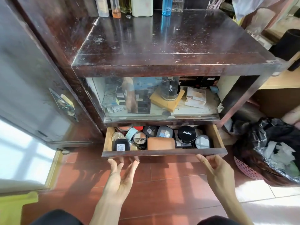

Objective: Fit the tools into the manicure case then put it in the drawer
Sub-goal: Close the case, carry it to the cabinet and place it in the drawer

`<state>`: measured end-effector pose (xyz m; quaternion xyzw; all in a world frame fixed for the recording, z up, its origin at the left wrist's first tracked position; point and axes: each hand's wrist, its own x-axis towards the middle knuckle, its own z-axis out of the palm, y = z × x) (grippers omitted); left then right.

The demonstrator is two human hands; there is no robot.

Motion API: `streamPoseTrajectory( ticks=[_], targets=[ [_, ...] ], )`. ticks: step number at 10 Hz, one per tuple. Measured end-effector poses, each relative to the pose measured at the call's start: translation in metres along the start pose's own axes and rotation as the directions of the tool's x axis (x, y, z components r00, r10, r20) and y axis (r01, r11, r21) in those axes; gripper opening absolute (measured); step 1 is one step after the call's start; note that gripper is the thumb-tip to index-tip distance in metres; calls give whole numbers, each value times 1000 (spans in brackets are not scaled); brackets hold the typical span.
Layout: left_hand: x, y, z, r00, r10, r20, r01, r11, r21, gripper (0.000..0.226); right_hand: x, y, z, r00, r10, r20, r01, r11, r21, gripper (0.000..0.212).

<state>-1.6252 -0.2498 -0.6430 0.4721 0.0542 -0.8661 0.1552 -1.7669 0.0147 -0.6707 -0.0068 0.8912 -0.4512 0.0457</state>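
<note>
The drawer [164,152] of the dark wooden cabinet stands pulled out. Inside it, near the front middle, lies the brown manicure case [160,143], closed, among several cosmetic compacts and jars. My left hand [121,174] is palm up below the drawer's front panel, fingers spread, fingertips just under its lower edge. My right hand [215,169] is open too, its fingertips at the panel's lower edge toward the right. Neither hand holds anything.
Black JOJO jar [186,133] and compacts crowd the drawer. Above it is a glass-fronted shelf [160,96] with boxes. Bottles [167,5] stand at the back of the cabinet top. A pink basket with a black bag [276,151] sits on the floor at right.
</note>
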Motion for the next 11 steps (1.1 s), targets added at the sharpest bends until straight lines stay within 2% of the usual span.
streamPoseTrajectory(
  ticks=[1, 4, 6, 9, 11],
  targets=[
    [7, 3, 6, 1000, 11, 14, -11, 1000, 10, 78, 9, -4, 3, 1000, -17, 4, 17, 1000, -12, 38],
    [42, 13, 48, 991, 135, 19, -136, 974, 181, 79, 55, -21, 24, 1000, -7, 12, 8, 997, -81, 39],
    [66, 23, 53, 989, 143, 46, -150, 936, 318, 84, 73, -28, 30, 1000, -19, -2, 19, 996, -85, 38],
    [78, 30, 67, 983, 149, 103, -177, 914, 364, 86, 94, -35, 37, 1000, -20, 2, 20, 995, -96, 45],
    [66, 28, 68, 978, 181, 104, -208, 879, 429, 81, 89, -44, 31, 997, -40, 72, 47, 993, -110, 43]
  ],
)
